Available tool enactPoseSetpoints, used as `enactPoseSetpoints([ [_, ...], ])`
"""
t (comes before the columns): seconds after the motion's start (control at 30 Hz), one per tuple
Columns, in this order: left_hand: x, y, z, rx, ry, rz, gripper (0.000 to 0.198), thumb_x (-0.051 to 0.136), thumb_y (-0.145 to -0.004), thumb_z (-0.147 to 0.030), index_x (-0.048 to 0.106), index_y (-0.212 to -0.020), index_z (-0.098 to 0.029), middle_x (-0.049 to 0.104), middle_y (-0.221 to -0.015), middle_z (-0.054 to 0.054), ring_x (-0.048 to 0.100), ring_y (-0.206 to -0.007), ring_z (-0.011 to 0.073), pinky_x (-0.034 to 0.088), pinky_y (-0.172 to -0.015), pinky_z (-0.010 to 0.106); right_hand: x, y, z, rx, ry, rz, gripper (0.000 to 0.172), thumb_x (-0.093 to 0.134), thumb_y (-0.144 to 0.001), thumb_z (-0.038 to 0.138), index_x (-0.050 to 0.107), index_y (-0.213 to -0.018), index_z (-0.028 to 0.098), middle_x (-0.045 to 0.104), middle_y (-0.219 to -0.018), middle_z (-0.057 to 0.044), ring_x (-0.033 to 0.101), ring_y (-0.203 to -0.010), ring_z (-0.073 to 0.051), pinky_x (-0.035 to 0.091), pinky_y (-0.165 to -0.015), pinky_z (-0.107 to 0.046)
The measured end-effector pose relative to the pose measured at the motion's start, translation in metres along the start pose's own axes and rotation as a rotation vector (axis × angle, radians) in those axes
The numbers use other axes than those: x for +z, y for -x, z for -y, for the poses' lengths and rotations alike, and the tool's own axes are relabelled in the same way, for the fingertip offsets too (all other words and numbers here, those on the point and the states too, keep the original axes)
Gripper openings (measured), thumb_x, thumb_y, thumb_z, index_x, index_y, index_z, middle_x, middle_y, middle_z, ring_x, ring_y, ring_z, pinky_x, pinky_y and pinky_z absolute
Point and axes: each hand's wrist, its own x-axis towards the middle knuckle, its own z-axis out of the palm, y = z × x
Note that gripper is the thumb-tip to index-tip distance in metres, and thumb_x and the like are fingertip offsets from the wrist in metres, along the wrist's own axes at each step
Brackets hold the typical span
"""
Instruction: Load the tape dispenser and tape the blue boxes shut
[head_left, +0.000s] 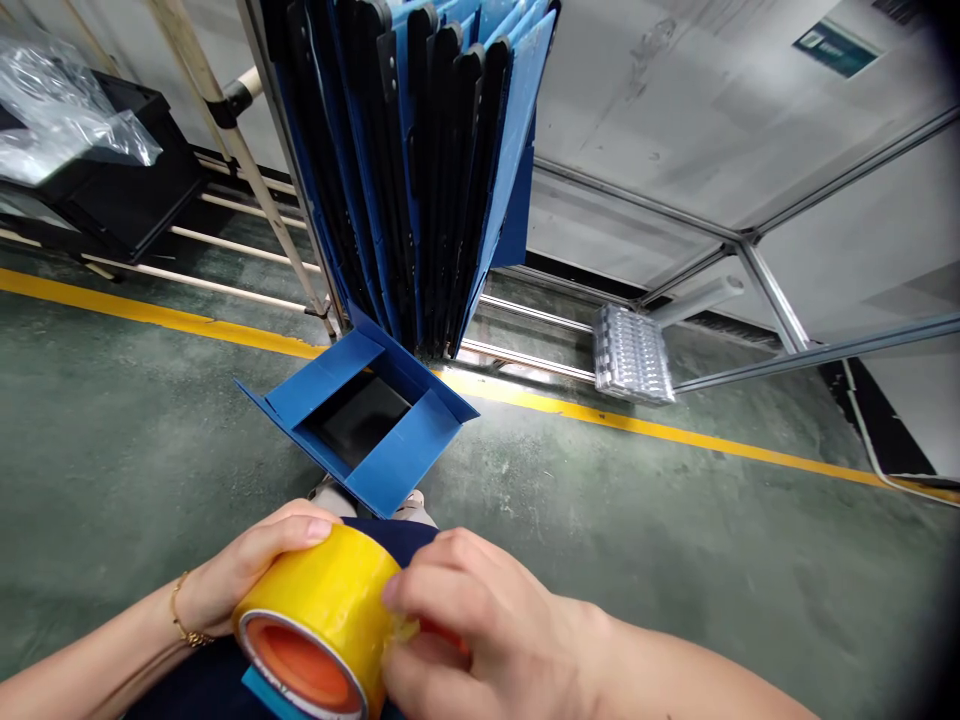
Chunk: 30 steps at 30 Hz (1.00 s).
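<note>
My left hand curls round a roll of yellow packing tape with an orange core, held low near my lap. My right hand is closed against the roll's right side, thumb and fingertips pinching at the tape's surface near its edge. Just beyond the hands, on the green floor, stands an open blue corrugated plastic box with its flaps spread and a dark interior.
A stack of folded blue and black plastic boxes stands upright behind the open box. A yellow floor line crosses the floor. A clear plastic tray stack lies at right by metal frame rails. A black bin with plastic film sits far left.
</note>
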Motion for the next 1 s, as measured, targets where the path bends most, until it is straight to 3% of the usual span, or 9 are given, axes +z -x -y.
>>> enactPoseSetpoints([
  [0.07,-0.002,-0.002,0.000,-0.006,0.036,0.043,0.021,0.060,-0.052,-0.037,0.057,-0.060,-0.017,0.060,-0.058,0.001,0.053,-0.060,0.0163,0.044,-0.055,0.024,0.002,-0.008,0.000,-0.071,-0.021,0.030,0.020,0.040,-0.070,0.012,0.049,-0.088,0.009,0.059,-0.068,-0.004,0.050,-0.058,-0.009,0.044,-0.053,-0.018],
  [0.13,-0.003,-0.003,0.001,-0.011,0.061,0.075,0.022,0.062,-0.052,-0.037,0.058,-0.061,-0.017,0.060,-0.060,0.001,0.052,-0.061,0.0152,0.044,-0.057,0.022,0.002,-0.013,-0.001,-0.162,-0.021,0.143,0.023,0.038,-0.074,0.015,0.049,-0.094,0.009,0.060,-0.071,-0.003,0.052,-0.064,-0.009,0.044,-0.059,-0.018],
  [0.27,-0.006,-0.005,0.002,-0.021,0.092,0.091,0.023,0.063,-0.053,-0.036,0.058,-0.063,-0.016,0.061,-0.062,0.002,0.052,-0.063,0.0150,0.043,-0.059,0.022,0.002,-0.015,-0.004,-0.268,-0.031,0.243,0.023,0.038,-0.075,0.017,0.056,-0.082,0.005,0.061,-0.066,-0.003,0.053,-0.063,-0.010,0.044,-0.061,-0.020],
  [0.4,-0.006,-0.005,0.002,-0.026,0.118,0.144,0.019,0.059,-0.058,-0.034,0.058,-0.065,-0.016,0.061,-0.065,0.003,0.053,-0.067,0.0175,0.044,-0.062,0.025,0.005,-0.012,-0.005,-0.302,-0.030,0.204,0.026,0.034,-0.076,0.014,0.059,-0.071,0.008,0.062,-0.064,-0.003,0.053,-0.063,-0.011,0.044,-0.059,-0.022],
  [0.57,-0.006,-0.005,0.003,-0.026,0.121,0.139,0.018,0.059,-0.060,-0.033,0.058,-0.065,-0.016,0.061,-0.066,0.003,0.053,-0.067,0.0177,0.044,-0.062,0.025,0.007,-0.007,-0.009,-0.319,-0.021,0.175,0.031,0.029,-0.080,0.012,0.058,-0.070,0.011,0.063,-0.078,-0.002,0.053,-0.071,-0.011,0.044,-0.063,-0.022],
  [0.83,0.002,-0.001,-0.003,-0.059,0.111,0.166,0.018,0.057,-0.061,-0.032,0.061,-0.066,-0.015,0.062,-0.066,0.002,0.053,-0.066,0.0150,0.044,-0.062,0.022,0.010,-0.006,-0.007,-0.169,-0.046,0.120,0.024,0.027,-0.082,0.016,0.050,-0.075,0.011,0.059,-0.070,-0.002,0.051,-0.064,-0.008,0.044,-0.057,-0.018],
  [1.0,0.001,0.000,-0.002,-0.049,0.091,0.104,0.018,0.058,-0.061,-0.032,0.060,-0.067,-0.015,0.062,-0.066,0.002,0.052,-0.066,0.0146,0.043,-0.062,0.021,0.010,-0.008,-0.009,-0.334,-0.004,0.018,0.020,0.031,-0.082,0.014,0.049,-0.076,0.012,0.057,-0.058,0.001,0.051,-0.060,-0.009,0.043,-0.052,-0.019],
])
